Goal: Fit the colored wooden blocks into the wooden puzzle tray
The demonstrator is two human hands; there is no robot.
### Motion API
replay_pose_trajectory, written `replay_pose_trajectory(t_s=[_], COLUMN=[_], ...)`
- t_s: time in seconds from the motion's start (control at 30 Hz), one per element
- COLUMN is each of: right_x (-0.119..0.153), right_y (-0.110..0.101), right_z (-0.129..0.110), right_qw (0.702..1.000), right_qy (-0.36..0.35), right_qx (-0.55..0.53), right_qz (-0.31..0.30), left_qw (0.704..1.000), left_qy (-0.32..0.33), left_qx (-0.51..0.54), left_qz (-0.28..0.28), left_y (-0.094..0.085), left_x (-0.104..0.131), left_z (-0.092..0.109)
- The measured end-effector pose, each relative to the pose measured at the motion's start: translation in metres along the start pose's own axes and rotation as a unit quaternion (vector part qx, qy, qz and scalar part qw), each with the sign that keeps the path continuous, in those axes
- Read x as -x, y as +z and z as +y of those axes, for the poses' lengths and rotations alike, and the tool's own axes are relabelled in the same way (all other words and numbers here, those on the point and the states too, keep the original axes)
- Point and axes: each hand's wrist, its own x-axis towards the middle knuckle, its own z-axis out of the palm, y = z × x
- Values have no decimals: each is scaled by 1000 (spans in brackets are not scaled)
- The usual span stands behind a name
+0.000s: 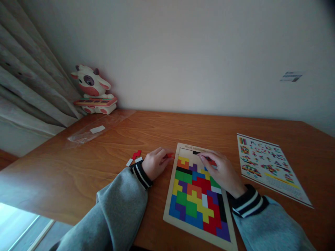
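A wooden puzzle board (169,195) lies at a tilt, its lower part filled with coloured block pieces and its top partly bare. My left hand (156,163) is beside the board's upper left edge, pinching a small red puzzle piece (170,156). Over the board's upper right is my right hand (221,170), thumb and fingertips closed at a black puzzle piece (195,152) near the top rim. The palm and fingers cover some pieces there. Left of my left hand lie a loose red piece (136,154) and white pieces (129,162).
A printed pattern sheet (267,164) lies right of the board on the wooden table (157,129). Clear plastic wrapping (86,134) rests at the back left, before a cow-shaped toy keyboard (95,92). A curtain (31,76) hangs at the left; a wall stands behind.
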Motion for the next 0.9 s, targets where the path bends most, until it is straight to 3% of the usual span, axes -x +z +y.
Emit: replay_pose_trajectory(t_s=[0.17,0.67,0.8,0.9], right_x=[1,1,1,2], right_y=[2,-1,-4,-6], right_z=[3,-5,-10,-20], right_qw=[999,997,996,987], right_qy=[-26,-71,-79,-110], right_qx=[22,3,-39,-112], right_qz=[-28,4,15,-25], left_qw=[999,992,993,986], left_qy=[36,124,110,103], left_qx=[-5,-12,40,131], left_qz=[-12,-37,-30,-30], left_y=[-2,-8,-7,-2], left_x=[-1,-4,-4,-3], left_z=[5,11,12,17])
